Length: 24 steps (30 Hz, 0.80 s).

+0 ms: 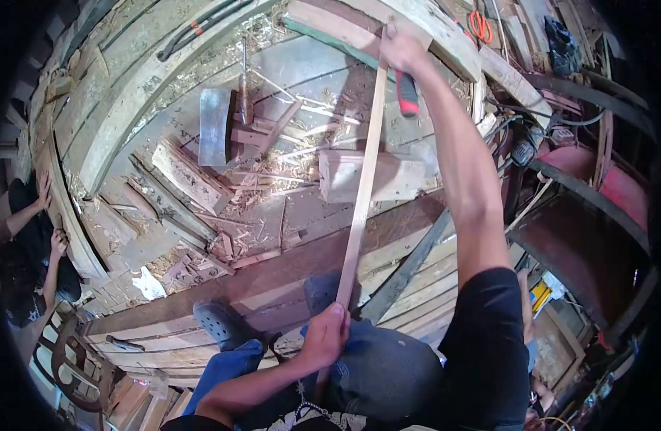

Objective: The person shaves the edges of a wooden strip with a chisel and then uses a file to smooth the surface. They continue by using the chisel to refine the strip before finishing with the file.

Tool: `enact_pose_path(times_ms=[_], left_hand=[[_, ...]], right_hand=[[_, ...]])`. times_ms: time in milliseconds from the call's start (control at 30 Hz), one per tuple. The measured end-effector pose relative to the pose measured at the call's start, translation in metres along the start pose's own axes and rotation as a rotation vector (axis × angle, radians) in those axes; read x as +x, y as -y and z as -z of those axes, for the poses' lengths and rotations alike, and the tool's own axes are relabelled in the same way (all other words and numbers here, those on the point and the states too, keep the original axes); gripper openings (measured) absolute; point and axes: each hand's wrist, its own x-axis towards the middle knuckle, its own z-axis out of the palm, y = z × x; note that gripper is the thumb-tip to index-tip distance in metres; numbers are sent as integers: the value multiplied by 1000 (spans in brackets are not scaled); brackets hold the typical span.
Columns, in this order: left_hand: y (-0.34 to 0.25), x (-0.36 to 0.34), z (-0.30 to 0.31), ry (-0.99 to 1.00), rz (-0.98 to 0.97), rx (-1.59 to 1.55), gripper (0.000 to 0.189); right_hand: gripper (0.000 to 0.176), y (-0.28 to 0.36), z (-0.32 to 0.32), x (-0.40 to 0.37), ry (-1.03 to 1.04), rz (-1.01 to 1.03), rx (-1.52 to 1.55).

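A long wooden strip [367, 169] is held above a wood block [406, 177], its nearer part wrapped by the closed left hand [326, 336], its far end gripped by the curled right hand [404, 53]; a red-and-black handle [407, 97] is seen just beside.

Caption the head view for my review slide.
Left hand and right hand hold a wooden strip above scattered shavings.

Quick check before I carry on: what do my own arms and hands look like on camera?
Both your left hand and right hand are bare, with no gloves or watch showing. The right arm has a black short sleeve ending near the elbow; only a dark edge of the left sleeve shows. The right hand is too small for ring details.
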Motion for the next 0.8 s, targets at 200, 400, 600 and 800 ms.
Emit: enact_pose_path(times_ms=[200,400,600,800], left_hand=[[-5,-1,0,1,48,-15,40],[9,7,7,69,64,-139,47],[7,11,18,144,137,-247,52],[2,6,23,234,108,-312,55]], right_hand=[[52,0,-3,5,5,-12,66],[52,-1,-25,-55,-424,-183,206],[52,-7,-22,-150,-183,-194,610],[25,29,-8,-245,63,-314,907]])
